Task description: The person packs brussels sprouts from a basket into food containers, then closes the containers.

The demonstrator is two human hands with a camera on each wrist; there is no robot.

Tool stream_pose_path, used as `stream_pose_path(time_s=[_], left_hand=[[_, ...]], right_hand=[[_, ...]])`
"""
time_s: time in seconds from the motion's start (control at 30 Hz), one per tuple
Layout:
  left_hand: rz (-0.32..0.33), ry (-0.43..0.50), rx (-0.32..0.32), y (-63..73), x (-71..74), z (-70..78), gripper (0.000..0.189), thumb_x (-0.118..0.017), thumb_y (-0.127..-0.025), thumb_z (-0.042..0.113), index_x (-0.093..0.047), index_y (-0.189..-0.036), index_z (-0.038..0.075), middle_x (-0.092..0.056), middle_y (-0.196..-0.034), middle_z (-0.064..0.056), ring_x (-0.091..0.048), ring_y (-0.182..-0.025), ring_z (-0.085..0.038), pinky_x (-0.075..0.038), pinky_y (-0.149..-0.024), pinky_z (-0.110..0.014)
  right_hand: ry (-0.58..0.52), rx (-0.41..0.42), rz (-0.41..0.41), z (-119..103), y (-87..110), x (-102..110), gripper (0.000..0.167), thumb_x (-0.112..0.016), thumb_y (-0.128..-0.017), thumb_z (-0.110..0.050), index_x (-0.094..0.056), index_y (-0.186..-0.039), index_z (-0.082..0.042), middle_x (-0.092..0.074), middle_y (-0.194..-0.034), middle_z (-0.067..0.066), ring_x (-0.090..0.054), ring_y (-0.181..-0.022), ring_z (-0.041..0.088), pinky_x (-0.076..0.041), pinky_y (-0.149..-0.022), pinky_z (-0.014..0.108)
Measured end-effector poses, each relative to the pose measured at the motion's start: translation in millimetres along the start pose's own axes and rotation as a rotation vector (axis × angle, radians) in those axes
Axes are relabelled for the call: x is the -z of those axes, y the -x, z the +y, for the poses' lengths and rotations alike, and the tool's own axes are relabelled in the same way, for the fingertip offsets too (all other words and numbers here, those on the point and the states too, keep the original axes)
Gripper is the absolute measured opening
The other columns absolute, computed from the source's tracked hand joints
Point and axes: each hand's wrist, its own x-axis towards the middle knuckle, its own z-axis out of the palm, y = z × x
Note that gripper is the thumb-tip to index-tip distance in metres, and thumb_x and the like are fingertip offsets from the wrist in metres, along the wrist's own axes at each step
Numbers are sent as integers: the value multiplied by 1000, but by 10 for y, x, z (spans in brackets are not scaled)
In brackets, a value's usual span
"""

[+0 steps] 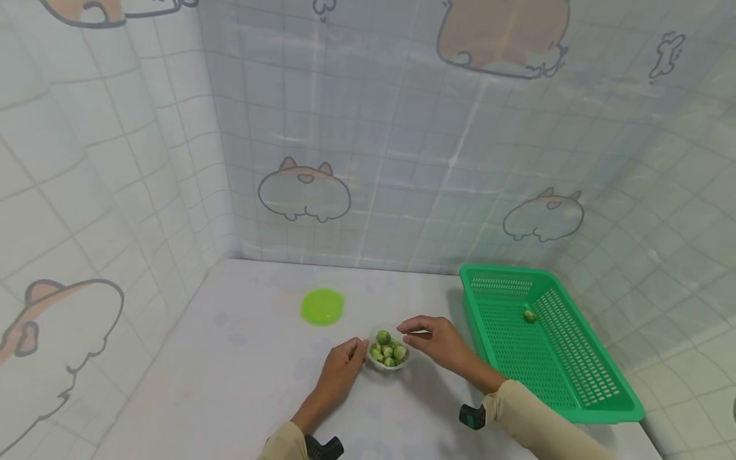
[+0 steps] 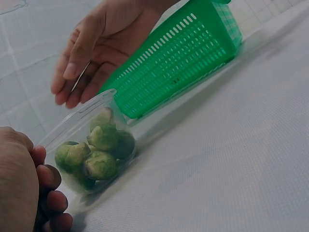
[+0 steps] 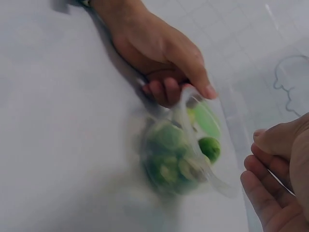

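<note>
A small clear plastic tub (image 2: 120,126) of Brussels sprouts (image 1: 386,350) stands on the white tabletop. My left hand (image 1: 341,365) pinches the tub's rim from the left; in the right wrist view the thumb lies at the rim and the other fingers curl below it. My right hand (image 1: 435,340) hovers just right of the tub. Its fingers are loosely bent, and nothing is between them in the left wrist view (image 2: 101,50). One Brussels sprout (image 1: 529,316) lies inside the green plastic basket (image 1: 489,338) at the right.
A round lime-green lid (image 1: 322,306) lies flat on the table (image 1: 230,358), beyond the tub and to its left. The basket stands close to the right-hand wall. Tiled-pattern sheeting with cartoon animals (image 1: 305,191) encloses the table at the back and sides.
</note>
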Motion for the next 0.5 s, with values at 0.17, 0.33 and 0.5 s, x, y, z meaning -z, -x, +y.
stream_pose_path(time_s=[0.17,0.33,0.5], left_hand=[[-11,-6,4,-2,2,-21,49,-45,-103,57,-62,-84,14,-54,-72,5,-45,-63,-10,-39,-56,-25],[-15,-7,2,-2,4,-21,48,-46,-104,55,-62,-85,14,-55,-73,4,-46,-63,-10,-40,-57,-25],[-12,-13,-3,-2,7,-8,45,-47,-105,51,-62,-84,14,-54,-71,4,-45,-63,-9,-39,-57,-25]], right_hand=[[-44,5,56,57,63,162,20,-73,-93,-9,-74,-112,-12,-72,-116,10,-68,-109,29,-55,-86,27],[-81,-18,107,70,149,356,21,-71,-95,-12,-72,-116,-8,-70,-119,15,-67,-111,30,-54,-88,26],[-72,-66,157,83,209,562,23,-72,-95,-18,-71,-117,-11,-70,-121,10,-67,-111,25,-53,-89,25]])
